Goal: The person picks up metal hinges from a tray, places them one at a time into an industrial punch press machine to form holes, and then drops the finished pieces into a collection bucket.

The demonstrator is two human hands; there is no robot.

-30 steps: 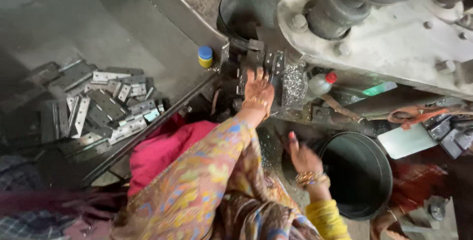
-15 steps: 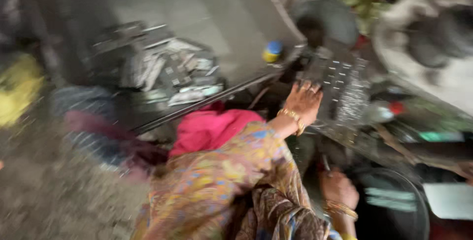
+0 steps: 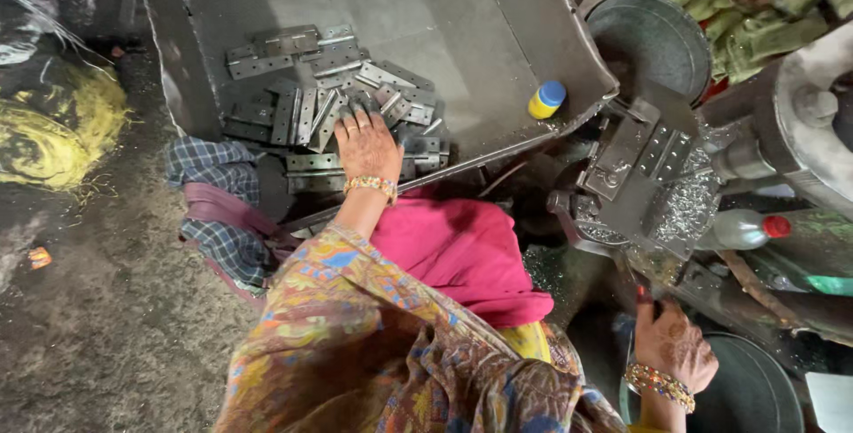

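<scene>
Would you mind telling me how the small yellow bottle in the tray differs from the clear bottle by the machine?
The small yellow bottle is short, opaque yellow and has a blue cap; the clear bottle is longer, see-through and has a red cap. The yellow one sits inside the metal tray; the clear one lies on its side beside the machine. Both are capped, and neither hand touches them.

A small metalworking workshop, seen from above.

A grey sheet-metal tray (image 3: 498,33) held a heap of flat punched hinge plates (image 3: 311,100) toward its left edge. Beside its right corner stood a press machine (image 3: 649,175) littered with bright metal shavings (image 3: 689,206), with round metal tubs (image 3: 653,33) close by and a grimy, oil-dark floor (image 3: 98,309) underneath.
</scene>
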